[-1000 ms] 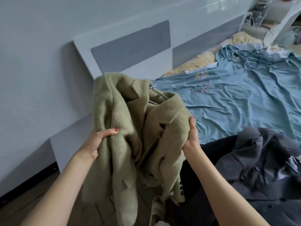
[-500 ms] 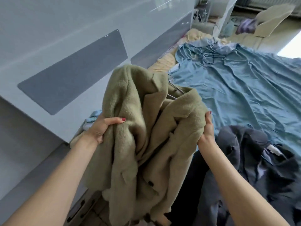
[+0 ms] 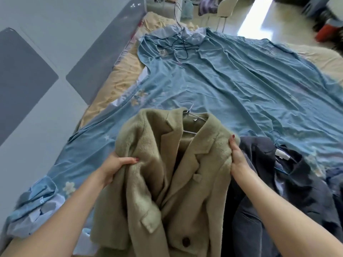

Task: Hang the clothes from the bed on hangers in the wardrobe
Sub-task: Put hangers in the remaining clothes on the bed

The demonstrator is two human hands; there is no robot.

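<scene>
- Bedroom, bed [image 3: 232, 86] with a rumpled blue sheet fills the view; grey padded headboard panels along its left edge.
- Nearest: both hands hold up the green coat [image 3: 167, 173] over the bed's near edge. Left hand [image 3: 116, 166] grips the coat's left shoulder, thumb over the fuzzy fabric. Right hand [image 3: 236, 156] pinches the right shoulder and lapel.
- Coat is already on a thin wire hanger [image 3: 191, 115]; hook pokes out above the collar, bar visible inside the neck.
- Just right of the coat: dark jacket [image 3: 297, 182] lies at the bed's near right corner, on a blue hanger [image 3: 276, 138], touching the right forearm.
- Farther up the sheet: a black cable [image 3: 179, 43] lies near the bed's far edge.
- Wardrobe is not in view.
- Judged step: coat seated on the hanger, carry to the wardrobe next.
- Risks: neither hand holds the hook, so the heavy coat may slide off the thin wire; the left shoulder looks bunched and could slip; the hanging hem may snag the dark jacket.
</scene>
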